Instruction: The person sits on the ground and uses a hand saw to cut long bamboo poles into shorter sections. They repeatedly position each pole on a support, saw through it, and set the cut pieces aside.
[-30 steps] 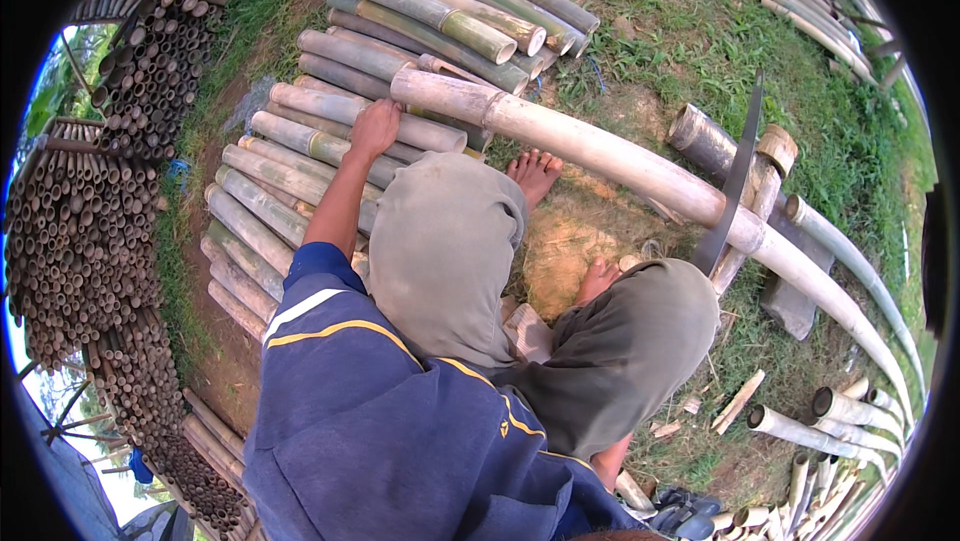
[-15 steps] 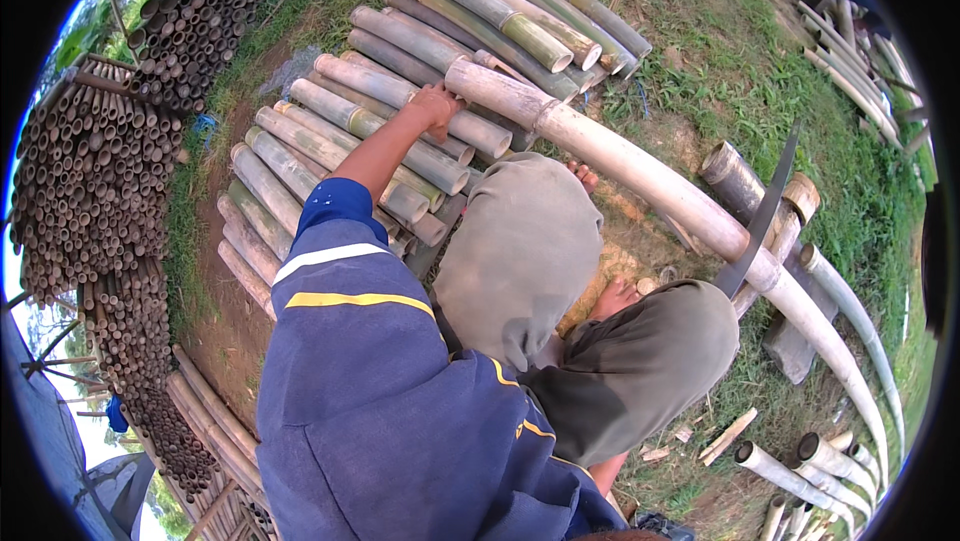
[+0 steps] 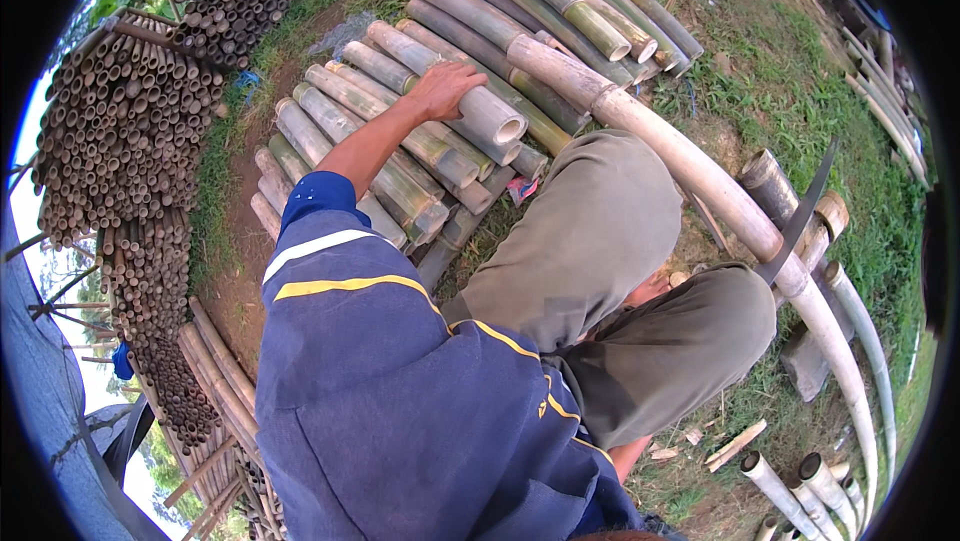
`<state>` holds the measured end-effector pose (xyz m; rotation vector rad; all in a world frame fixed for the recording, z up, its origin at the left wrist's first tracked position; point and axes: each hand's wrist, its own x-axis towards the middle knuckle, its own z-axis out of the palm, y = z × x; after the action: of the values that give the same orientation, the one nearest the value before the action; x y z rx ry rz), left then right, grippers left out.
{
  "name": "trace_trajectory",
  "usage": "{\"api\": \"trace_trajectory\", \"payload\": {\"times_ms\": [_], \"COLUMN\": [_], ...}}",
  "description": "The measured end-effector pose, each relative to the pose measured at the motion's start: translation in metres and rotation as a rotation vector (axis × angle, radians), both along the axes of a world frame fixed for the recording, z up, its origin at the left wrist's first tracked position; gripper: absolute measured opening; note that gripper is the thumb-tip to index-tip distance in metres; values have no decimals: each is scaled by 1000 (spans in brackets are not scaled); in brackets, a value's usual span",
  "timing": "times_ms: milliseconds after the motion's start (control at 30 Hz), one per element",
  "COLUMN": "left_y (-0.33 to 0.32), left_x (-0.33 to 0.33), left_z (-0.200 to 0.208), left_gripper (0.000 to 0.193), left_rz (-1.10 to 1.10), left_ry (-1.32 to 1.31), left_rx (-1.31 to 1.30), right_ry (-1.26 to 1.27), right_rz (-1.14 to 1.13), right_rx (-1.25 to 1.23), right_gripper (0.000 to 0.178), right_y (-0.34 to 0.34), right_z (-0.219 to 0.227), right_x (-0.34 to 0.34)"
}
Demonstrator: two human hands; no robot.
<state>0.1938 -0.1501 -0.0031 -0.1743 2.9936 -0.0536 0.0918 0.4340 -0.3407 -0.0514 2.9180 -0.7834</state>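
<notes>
My left hand (image 3: 447,91) reaches forward with its fingers curled over a short cut bamboo piece (image 3: 492,113), whose hollow end faces me. This piece lies on top of a row of similar cut bamboo pieces (image 3: 330,106). Just beyond my hand, a long pale bamboo pole (image 3: 700,181) runs from the pile down to the right, past my knees. A saw blade (image 3: 808,203) stands across that pole, near its rest, its lower end hidden by my knee. My right hand does not show.
Behind the saw, a dark bamboo post (image 3: 768,184) and a crosspiece (image 3: 828,216) support the pole. More poles (image 3: 780,491) lie at the lower right, beside a split scrap (image 3: 737,446). A large bamboo stack (image 3: 130,131) rises at left; longer bamboo lengths (image 3: 590,16) lie at the far side.
My left hand has moved from beside the long pole's end onto the short bamboo piece. My knee has shifted, and the whole view has turned slightly. The saw blade stays at the pole.
</notes>
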Motion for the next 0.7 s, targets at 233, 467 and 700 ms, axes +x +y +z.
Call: {"api": "trace_trajectory", "payload": {"times_ms": [233, 467, 700], "left_y": [12, 59, 62], "left_x": [85, 213, 331], "left_z": [110, 164, 77], "left_gripper": [66, 60, 69], "left_rz": [51, 186, 355], "left_ry": [323, 256, -53], "left_rx": [-113, -264, -193], "right_ry": [-1, -26, 3], "right_rz": [70, 112, 119], "right_rx": [-30, -76, -150], "right_gripper": [55, 56, 58], "right_y": [14, 10, -6], "right_z": [16, 27, 34], "right_x": [-9, -2, -10]}}
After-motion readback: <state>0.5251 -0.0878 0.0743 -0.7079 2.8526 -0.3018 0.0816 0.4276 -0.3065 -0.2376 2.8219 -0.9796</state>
